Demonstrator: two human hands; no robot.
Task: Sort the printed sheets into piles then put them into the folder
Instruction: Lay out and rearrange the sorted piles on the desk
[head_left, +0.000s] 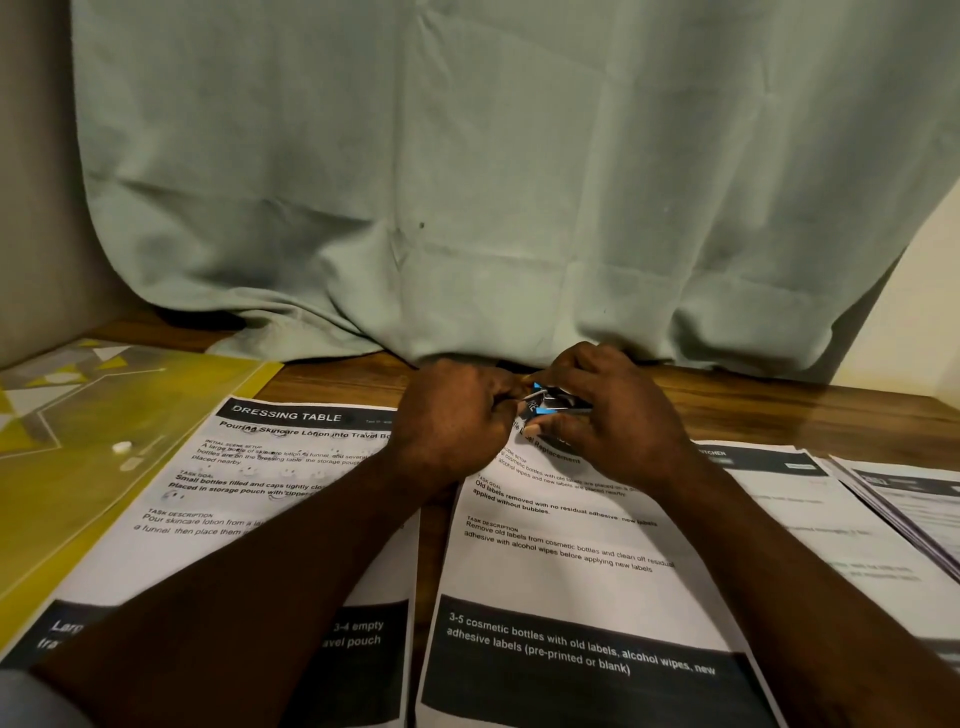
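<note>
Two printed sheets lie side by side on the wooden table: a "Dressing Table" sheet (249, 499) on the left and a label-replacement sheet (566, 582) in the middle. More sheets (810, 519) and a stack (914, 499) lie to the right. A yellow patterned folder (104, 431) sits at the far left. My left hand (452, 421) and my right hand (608, 410) meet above the sheets' top edges. Both pinch a small blue, black and white packet (545, 402), which my fingers partly hide.
A pale green cloth (493, 182) hangs down at the back and touches the table (779, 410). A grey wall stands at the left. My forearms cross over the lower parts of both front sheets.
</note>
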